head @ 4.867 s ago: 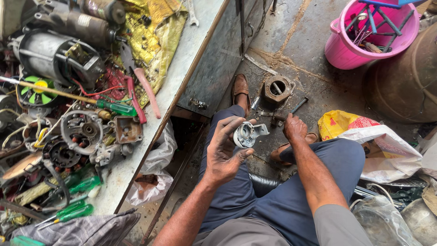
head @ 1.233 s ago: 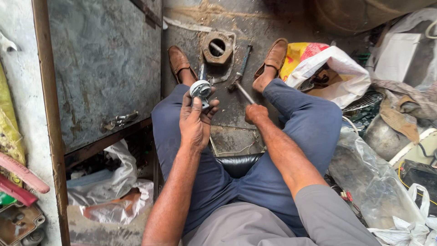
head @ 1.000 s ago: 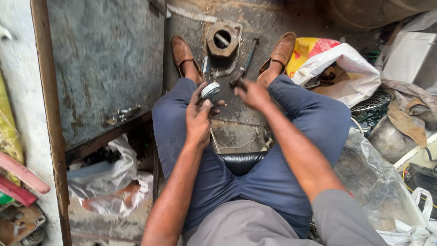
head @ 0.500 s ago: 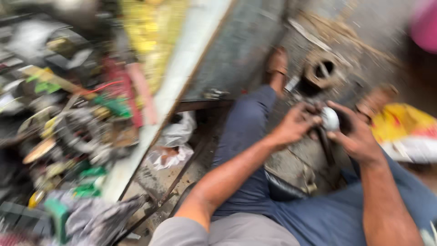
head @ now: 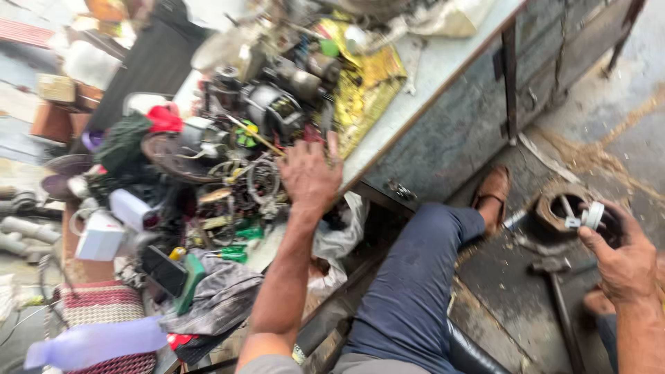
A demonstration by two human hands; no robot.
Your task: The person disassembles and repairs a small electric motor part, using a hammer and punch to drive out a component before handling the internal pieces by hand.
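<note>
Grip's split now: our right hand (head: 623,260) alone pinches the small metal part (head: 585,216), since our left hand (head: 309,173) let go, spread over the worktop (head: 443,66) clutter.

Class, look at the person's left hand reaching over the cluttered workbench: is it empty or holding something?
Empty: the left hand hovers, fingers spread, over the cluttered workbench.

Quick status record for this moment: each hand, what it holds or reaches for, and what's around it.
left hand: open, reaching over the cluttered workbench, holding nothing
nearest to left hand: round metal motor parts, green-handled screwdrivers
right hand: grips a small silvery round part
floor by right hand: rusty ring-shaped housing, hammer
image: motion-blurred
</note>
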